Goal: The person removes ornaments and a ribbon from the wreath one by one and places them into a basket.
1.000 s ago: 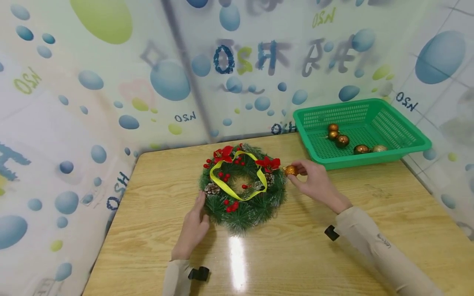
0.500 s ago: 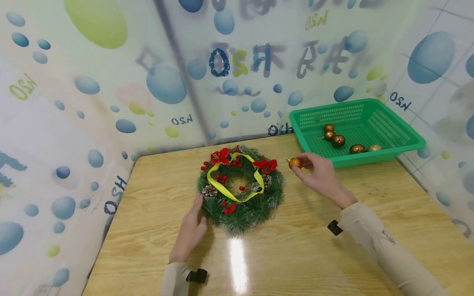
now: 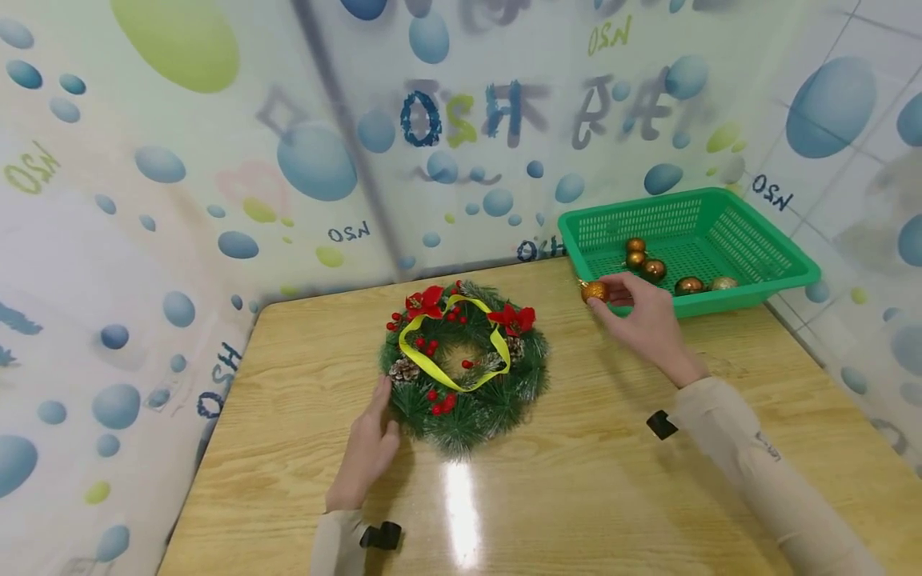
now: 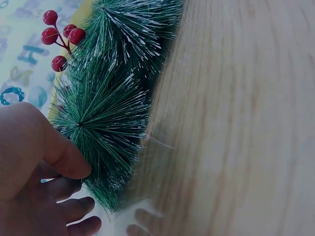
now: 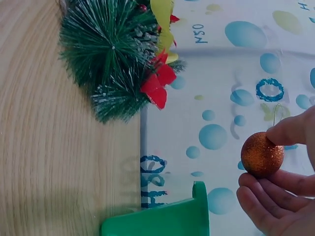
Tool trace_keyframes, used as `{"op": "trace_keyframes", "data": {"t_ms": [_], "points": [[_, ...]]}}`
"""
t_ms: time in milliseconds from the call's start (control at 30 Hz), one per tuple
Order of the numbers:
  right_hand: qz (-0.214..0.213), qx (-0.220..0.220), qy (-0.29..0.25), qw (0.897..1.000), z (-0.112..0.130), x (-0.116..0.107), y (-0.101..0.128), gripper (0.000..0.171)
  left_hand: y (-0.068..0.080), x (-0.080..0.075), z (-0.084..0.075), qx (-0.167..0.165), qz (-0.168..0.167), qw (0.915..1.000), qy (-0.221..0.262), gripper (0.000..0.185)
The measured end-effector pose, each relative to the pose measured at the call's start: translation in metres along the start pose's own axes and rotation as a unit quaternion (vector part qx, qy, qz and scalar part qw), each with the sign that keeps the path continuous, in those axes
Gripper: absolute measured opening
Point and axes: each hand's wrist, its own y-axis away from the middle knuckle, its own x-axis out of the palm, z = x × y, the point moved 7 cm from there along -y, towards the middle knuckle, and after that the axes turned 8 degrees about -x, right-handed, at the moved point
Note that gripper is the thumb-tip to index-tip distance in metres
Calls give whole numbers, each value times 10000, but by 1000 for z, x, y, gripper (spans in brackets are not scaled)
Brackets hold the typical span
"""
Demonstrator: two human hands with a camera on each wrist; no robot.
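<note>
Fingertips of your right hand (image 3: 643, 315) pinch a glittery orange bauble (image 3: 595, 291) at upper right of the head view, just before the green basket (image 3: 778, 272), while your left hand (image 3: 367, 448), fingers straight, steadies the wreath (image 3: 461, 364) at centre on the table (image 3: 576, 496).

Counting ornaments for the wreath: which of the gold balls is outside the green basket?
The glittery orange-gold ball pinched in the right hand; the other five lie inside the green basket.
</note>
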Motion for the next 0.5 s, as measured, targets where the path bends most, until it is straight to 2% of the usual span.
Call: {"op": "trace_keyframes", "data": {"t_ms": [233, 500], "points": [[-81, 156, 0, 9998, -12, -10, -2, 29, 0, 1, 1, -19, 32, 10000, 36, 76], [-199, 362, 29, 9991, -28, -24, -9, 33, -2, 0, 0, 124, -151, 9998, -1, 74]]}}
